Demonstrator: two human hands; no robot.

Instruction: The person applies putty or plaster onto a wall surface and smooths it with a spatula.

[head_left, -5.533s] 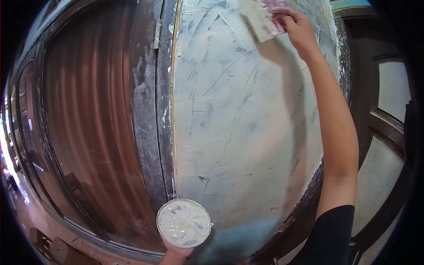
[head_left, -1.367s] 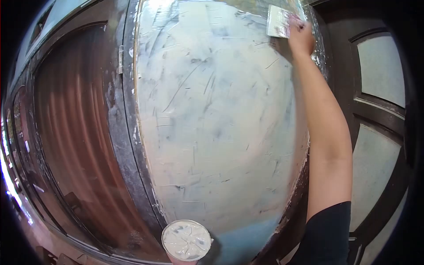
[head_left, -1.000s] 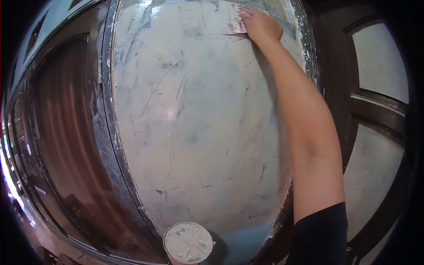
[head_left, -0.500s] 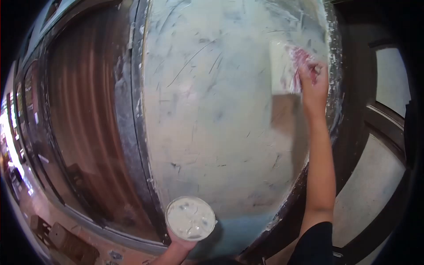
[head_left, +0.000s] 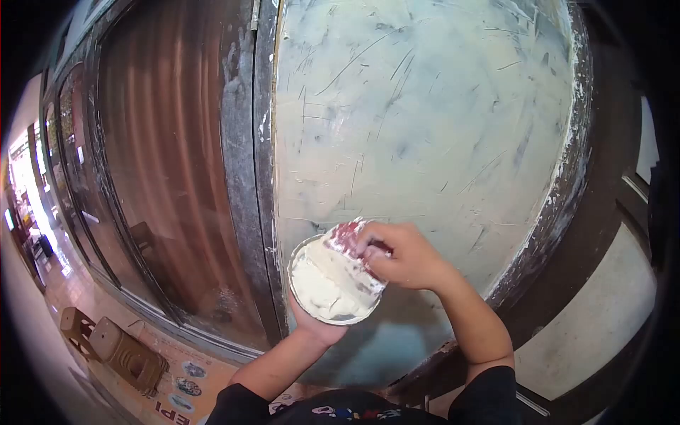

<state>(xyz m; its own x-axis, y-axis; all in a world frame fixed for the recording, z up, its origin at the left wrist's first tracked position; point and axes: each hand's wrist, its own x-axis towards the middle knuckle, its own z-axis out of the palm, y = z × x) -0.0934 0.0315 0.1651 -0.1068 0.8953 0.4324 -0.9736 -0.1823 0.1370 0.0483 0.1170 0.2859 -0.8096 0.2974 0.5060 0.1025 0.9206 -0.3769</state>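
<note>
Holding a round tub (head_left: 343,318) from below, the left hand (head_left: 319,330) has its grip curled around the bottom and side. Inside the tub sits thick, creamy white paste (head_left: 322,289), soft and lumpy, with a bit of gray showing near the lower edge. The right hand (head_left: 400,256) has its grip closed on a flat scraper (head_left: 343,238), with the fingers bent and the thumb pressing on it. The scraper is wide and thin, red where it is held, and messy with white smears. It is tilted over the right side of the tub, right by the paste. Behind the hands is a tall wall (head_left: 425,142), pale and cloudy, with thin scratches, little ridges and gray spots. Low down, it has a smooth blue patch (head_left: 404,347). To the left stands a dark post (head_left: 241,156) with rough white marks, and next to it a brown curtain (head_left: 170,170) hangs in long, wavy folds behind shiny glass. Brown stools (head_left: 131,354) with rounded corners and holes in them are on the floor, near an orange sheet (head_left: 216,372) with pictures and big letters.
</note>
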